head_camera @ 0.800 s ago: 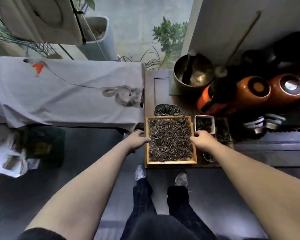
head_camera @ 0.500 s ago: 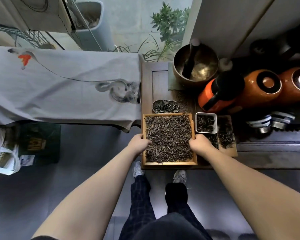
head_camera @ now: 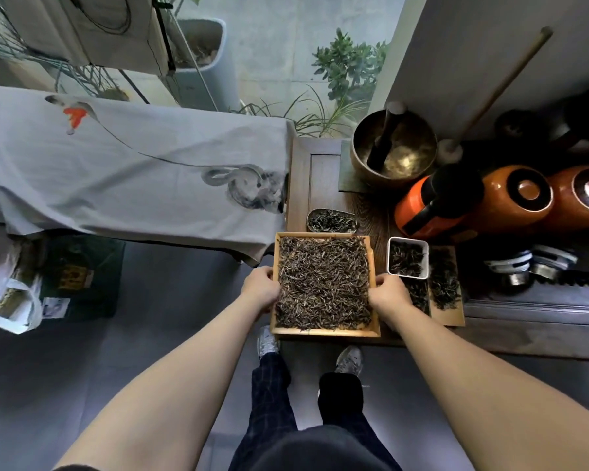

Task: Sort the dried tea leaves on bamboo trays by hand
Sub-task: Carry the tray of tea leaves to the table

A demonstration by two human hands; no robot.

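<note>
A: Trays? B: One bamboo tray (head_camera: 324, 332) of tea leaves (head_camera: 323, 283), frame centre, on the table (head_camera: 323, 171).
A: Grips? B: Two: left hand (head_camera: 259, 289), right hand (head_camera: 388, 294), each curled on a side rim.
A: Jars? B: Three orange jars (head_camera: 517, 195), right.

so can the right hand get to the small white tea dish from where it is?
Probably yes: the right hand grips the bamboo tray rim, the white dish sits just beyond it, nothing between.

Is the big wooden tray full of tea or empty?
Full. Dried tea leaves cover the bamboo tray from rim to rim, hiding its floor.
</note>
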